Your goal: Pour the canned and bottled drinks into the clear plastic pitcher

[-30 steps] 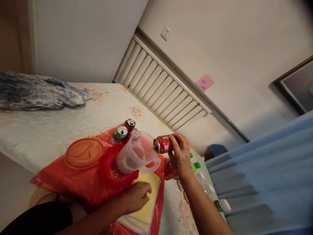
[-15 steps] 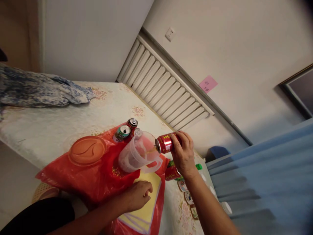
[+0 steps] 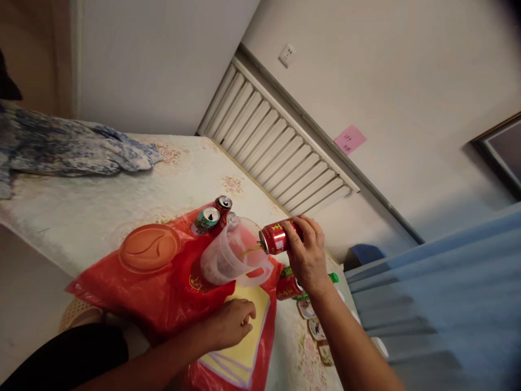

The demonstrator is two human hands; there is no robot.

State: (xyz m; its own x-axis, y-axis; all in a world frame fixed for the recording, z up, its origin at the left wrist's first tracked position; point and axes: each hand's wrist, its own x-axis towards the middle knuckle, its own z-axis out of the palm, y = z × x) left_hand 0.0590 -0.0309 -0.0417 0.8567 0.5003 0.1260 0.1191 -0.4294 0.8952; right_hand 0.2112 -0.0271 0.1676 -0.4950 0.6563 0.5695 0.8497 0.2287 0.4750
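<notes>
My right hand [image 3: 307,252] is wrapped round a red can [image 3: 275,238], tilted on its side with its opening over the clear plastic pitcher [image 3: 222,263]. A thin brown stream runs from the can into the pitcher. Over the yellow sheet [image 3: 244,355] rests my left hand [image 3: 234,324], fingers loosely curled and apart, holding nothing. An orange lid [image 3: 150,246] lies on the red plastic sheet [image 3: 134,293]. Behind the pitcher stand an opened green can [image 3: 205,220] and a dark red can [image 3: 223,203].
More cans and a green-capped bottle [image 3: 334,277] stand beyond my right wrist, near several small patterned items [image 3: 315,328]. A blue-white cloth [image 3: 81,146] lies at the table's far left. A radiator [image 3: 277,146] and a blue curtain [image 3: 448,293] border the table [image 3: 191,163].
The view has shifted slightly, moving the scene a little to the right. Both hands keep their poses, and liquid still flows from the tilted can.
</notes>
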